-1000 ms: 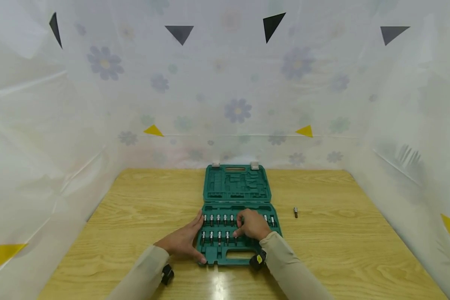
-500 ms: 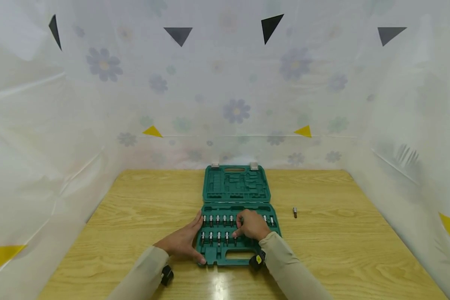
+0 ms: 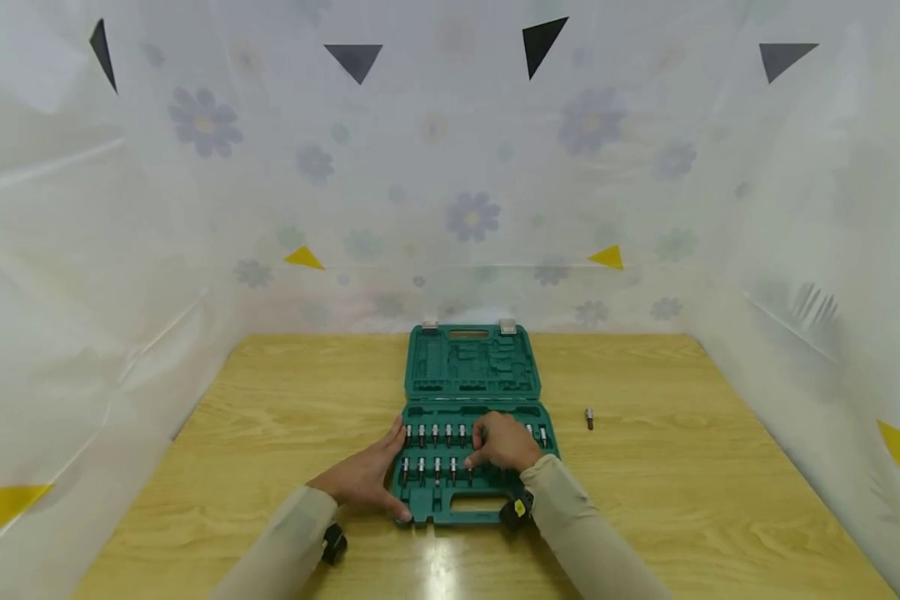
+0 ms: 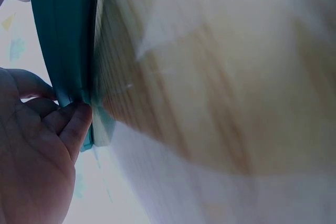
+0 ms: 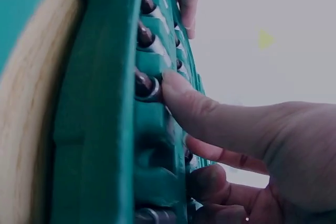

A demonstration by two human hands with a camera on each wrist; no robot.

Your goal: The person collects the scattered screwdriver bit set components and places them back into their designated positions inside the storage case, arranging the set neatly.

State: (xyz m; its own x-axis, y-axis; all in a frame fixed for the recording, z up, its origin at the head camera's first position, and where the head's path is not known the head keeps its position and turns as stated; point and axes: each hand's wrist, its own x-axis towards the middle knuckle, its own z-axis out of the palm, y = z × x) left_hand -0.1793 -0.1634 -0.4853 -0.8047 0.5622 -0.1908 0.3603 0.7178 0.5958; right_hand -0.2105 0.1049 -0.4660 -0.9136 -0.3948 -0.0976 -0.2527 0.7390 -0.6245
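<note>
A green socket case (image 3: 422, 503) lies wide open, with bit sockets (image 3: 437, 468) in two rows, chrome ends toward the back and dark bits toward the front. My left hand (image 3: 367, 479) spreads along its left side, thumb at the front corner. In the left wrist view, fingertips (image 4: 80, 116) touch the case wall. Over the right half is my right hand (image 3: 508, 442), its thumb (image 5: 178, 90) on the chrome end of a front-row bit socket (image 5: 143, 86). The other fingers bend toward the back row; I cannot tell whether they pinch that socket. This hand hides several slots.
One loose bit socket (image 3: 589, 418) lies on the wooden table (image 3: 667, 475) to the right of the case. Behind the tray stands the moulded lid (image 3: 472, 383) with two latches. White floral sheeting (image 3: 450, 167) encloses the table at the back and sides.
</note>
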